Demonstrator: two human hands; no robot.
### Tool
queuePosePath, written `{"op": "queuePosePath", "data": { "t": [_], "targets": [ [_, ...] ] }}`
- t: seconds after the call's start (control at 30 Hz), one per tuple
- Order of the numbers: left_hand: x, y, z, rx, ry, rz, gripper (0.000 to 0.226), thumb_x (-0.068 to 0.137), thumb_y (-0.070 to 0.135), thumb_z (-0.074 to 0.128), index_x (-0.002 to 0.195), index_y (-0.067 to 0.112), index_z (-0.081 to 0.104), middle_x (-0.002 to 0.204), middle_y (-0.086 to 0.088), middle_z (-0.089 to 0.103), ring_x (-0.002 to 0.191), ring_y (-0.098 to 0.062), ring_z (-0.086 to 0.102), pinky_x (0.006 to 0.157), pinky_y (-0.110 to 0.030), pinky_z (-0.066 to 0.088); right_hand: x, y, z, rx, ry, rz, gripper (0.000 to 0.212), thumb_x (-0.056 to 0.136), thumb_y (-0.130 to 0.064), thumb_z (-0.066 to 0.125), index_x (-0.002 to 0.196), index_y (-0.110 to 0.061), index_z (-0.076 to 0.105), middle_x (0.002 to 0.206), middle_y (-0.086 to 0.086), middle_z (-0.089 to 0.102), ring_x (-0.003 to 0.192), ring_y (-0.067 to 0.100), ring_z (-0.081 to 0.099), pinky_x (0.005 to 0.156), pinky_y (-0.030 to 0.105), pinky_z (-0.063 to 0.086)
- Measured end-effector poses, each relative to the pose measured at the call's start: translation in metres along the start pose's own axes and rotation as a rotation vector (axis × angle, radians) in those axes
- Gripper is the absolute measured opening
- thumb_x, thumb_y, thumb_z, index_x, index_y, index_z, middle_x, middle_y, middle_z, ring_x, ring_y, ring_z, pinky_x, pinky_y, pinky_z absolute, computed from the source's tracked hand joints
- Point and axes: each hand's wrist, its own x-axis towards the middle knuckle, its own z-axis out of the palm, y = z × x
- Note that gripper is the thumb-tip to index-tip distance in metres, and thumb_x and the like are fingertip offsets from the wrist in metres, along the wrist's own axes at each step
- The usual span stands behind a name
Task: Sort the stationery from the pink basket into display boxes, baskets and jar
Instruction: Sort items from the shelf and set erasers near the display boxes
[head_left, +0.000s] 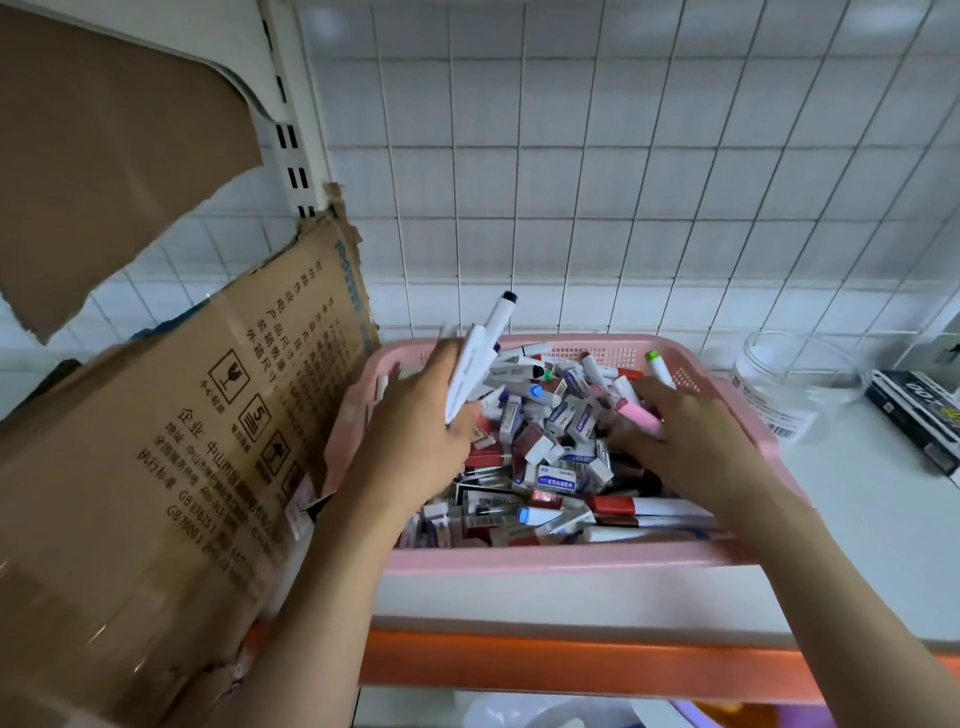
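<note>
A pink basket stands on the white counter, heaped with erasers, markers and small boxes. My left hand is over the basket's left side and grips a bunch of white markers that point up and back, one with a dark cap. My right hand reaches into the pile on the right, its fingers curled round a pink marker. A green-tipped marker sticks up just behind that hand.
A large torn cardboard box leans against the basket's left side. A clear plastic jar lies at the right by the tiled wall, with a black display box beyond it. The counter has an orange front edge.
</note>
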Motion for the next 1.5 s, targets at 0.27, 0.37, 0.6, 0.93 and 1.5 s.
{"op": "queuePosePath", "data": {
  "t": [0.27,0.37,0.6,0.93,1.5],
  "targets": [
    [-0.001,0.043,0.025,-0.123,0.042,0.012,0.065,0.092,0.017,0.056,0.147,0.028,0.022,0.122,-0.006,0.06,0.093,-0.021,0.061,0.071,-0.034,0.052,-0.006,0.015,-0.032,0.201,0.254,-0.086,0.017,0.084,-0.019,0.066,0.085,-0.02,0.049,0.07,0.01,0.056,0.059,0.022,0.047,0.053,0.016,0.035],
    [0.003,0.072,0.034,-0.159,0.077,0.035,0.059,0.093,0.016,0.054,0.142,0.032,0.027,0.107,-0.004,0.063,0.075,-0.018,0.062,0.06,-0.036,0.053,-0.017,0.038,-0.053,0.3,0.272,-0.035,0.016,0.083,-0.018,0.067,0.087,-0.021,0.052,0.07,0.009,0.058,0.063,0.023,0.051,0.055,0.015,0.035],
    [0.005,0.184,0.093,-0.304,0.093,0.069,0.049,0.091,0.018,0.053,0.133,0.041,0.041,0.105,0.008,0.063,0.08,-0.016,0.06,0.067,-0.026,0.048,-0.057,0.14,-0.101,0.461,0.238,0.074,0.02,0.083,-0.011,0.063,0.09,-0.03,0.059,0.065,-0.01,0.068,0.06,0.013,0.062,0.058,0.027,0.048],
    [-0.034,0.301,0.229,-0.489,-0.137,-0.055,0.044,0.09,0.018,0.056,0.126,0.041,0.05,0.102,0.012,0.067,0.072,-0.01,0.062,0.068,-0.029,0.055,-0.136,0.299,-0.123,0.44,0.128,0.208,0.029,0.081,-0.005,0.064,0.081,-0.033,0.056,0.065,-0.001,0.068,0.07,0.026,0.066,0.067,0.038,0.051],
    [-0.024,0.4,0.343,-0.598,-0.276,-0.218,0.036,0.09,0.012,0.055,0.115,0.038,0.051,0.085,0.014,0.061,0.045,0.001,0.053,0.043,-0.012,0.04,-0.168,0.449,-0.176,0.407,0.181,0.298,0.022,0.082,-0.005,0.063,0.089,-0.026,0.061,0.073,0.006,0.066,0.071,0.026,0.063,0.066,0.038,0.049]
  ]
}}
